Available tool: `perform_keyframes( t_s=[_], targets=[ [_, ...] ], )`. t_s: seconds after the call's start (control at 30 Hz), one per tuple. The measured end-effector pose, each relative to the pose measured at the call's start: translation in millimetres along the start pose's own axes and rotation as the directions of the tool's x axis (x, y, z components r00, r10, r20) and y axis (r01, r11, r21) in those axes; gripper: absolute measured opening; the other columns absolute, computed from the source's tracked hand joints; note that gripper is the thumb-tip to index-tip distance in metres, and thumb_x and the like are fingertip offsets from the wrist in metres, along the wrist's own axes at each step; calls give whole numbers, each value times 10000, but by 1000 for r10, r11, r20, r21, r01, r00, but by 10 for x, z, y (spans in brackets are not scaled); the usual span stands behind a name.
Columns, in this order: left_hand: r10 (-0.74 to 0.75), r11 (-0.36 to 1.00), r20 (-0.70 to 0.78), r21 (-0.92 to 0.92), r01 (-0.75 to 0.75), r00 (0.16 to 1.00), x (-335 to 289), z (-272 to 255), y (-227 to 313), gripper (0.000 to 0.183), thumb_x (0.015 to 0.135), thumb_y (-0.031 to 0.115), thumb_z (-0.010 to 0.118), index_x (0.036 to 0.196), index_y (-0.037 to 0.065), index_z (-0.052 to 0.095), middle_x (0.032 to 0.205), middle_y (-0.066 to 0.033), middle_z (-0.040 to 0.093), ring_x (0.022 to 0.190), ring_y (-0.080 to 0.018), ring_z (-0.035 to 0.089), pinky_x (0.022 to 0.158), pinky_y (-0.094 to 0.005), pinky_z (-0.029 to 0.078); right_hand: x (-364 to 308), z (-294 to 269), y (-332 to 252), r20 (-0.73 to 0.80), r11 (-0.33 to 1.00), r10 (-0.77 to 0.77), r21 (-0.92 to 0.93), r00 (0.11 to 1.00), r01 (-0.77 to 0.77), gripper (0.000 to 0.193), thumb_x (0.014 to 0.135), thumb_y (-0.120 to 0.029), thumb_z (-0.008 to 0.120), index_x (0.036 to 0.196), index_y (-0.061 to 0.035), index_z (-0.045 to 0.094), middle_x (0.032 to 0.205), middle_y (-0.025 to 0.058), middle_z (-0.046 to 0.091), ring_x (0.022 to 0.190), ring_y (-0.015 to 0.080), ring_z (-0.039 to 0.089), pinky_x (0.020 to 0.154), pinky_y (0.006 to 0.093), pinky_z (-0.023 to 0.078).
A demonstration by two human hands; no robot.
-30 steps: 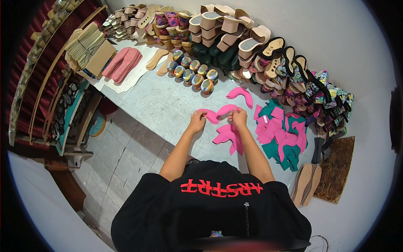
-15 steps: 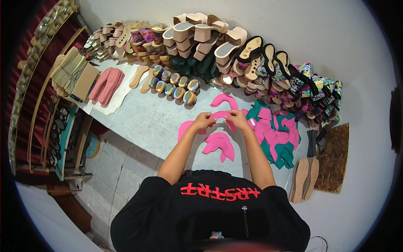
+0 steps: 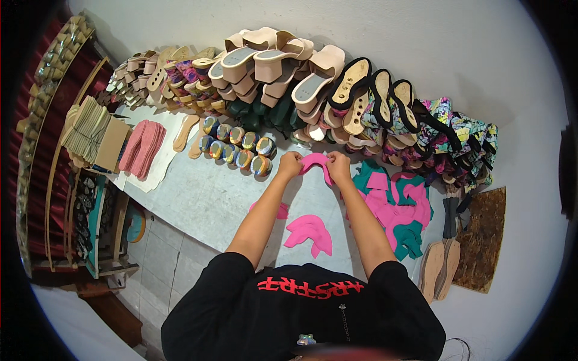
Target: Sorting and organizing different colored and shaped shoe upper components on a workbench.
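A pink curved shoe-upper piece lies arched between my two hands, low over the table or resting on it; I cannot tell which. My left hand pinches its left end, and my right hand pinches the right side. Both sets of fingers are closed on its edges. Nearer to me is a small stack of similar pink curved pieces, overlapping like a fan. Another pink piece is partly hidden behind my left forearm. Right of my right forearm spreads a loose heap of pink and green cut pieces.
Small colourful shoe heels stand in rows on the grey table. Finished sandals are piled along the wall. Farther left are pink insoles and a cardboard box. Wooden-coloured soles lean by a brown board at right.
Both hands have moved away from me with the pink piece, to where another pink curved piece lay. That other piece no longer shows separately. The view has shifted slightly.
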State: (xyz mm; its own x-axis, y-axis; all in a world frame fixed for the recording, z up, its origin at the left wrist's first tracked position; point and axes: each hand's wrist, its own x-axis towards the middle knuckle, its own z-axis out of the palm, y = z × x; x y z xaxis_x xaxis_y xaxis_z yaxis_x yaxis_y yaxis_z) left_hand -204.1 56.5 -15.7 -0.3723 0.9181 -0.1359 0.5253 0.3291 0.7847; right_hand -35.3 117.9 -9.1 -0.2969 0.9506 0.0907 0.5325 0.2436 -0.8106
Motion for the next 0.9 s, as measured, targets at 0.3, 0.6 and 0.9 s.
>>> perform_keyframes(
  t_s=[0.3, 0.6, 0.9],
  targets=[
    [47, 999, -51, 7, -47, 998, 4, 180, -167, 131, 636, 35, 610, 762, 5, 589, 759, -184, 611, 752, -318, 598, 685, -368, 466, -83, 171, 125, -115, 979, -149, -156, 982, 130, 173, 649, -29, 644, 817, -16, 603, 836, 147, 533, 809, 320, 540, 713, 377, 444],
    [43, 982, -169, -172, -73, 985, -465, -165, -152, 164, 699, 83, 599, 848, 16, 591, 722, -142, 603, 679, -253, 590, 633, -334, 459, -390, 141, -237, -173, 909, -298, -352, 939, 223, 115, 706, -88, 589, 817, -57, 582, 851, 115, 507, 819, 292, 491, 686, 379, 423],
    [-7, 919, -296, 375, 123, 955, -1756, -716, -637, 305, 649, 104, 650, 945, 59, 593, 907, -138, 535, 880, -310, 501, 753, -389, 440, -1428, 716, -660, 427, 938, -295, -42, 855, 344, 247, 653, -183, 670, 843, -51, 584, 831, 138, 553, 804, 309, 529, 727, 381, 433]
  ],
)
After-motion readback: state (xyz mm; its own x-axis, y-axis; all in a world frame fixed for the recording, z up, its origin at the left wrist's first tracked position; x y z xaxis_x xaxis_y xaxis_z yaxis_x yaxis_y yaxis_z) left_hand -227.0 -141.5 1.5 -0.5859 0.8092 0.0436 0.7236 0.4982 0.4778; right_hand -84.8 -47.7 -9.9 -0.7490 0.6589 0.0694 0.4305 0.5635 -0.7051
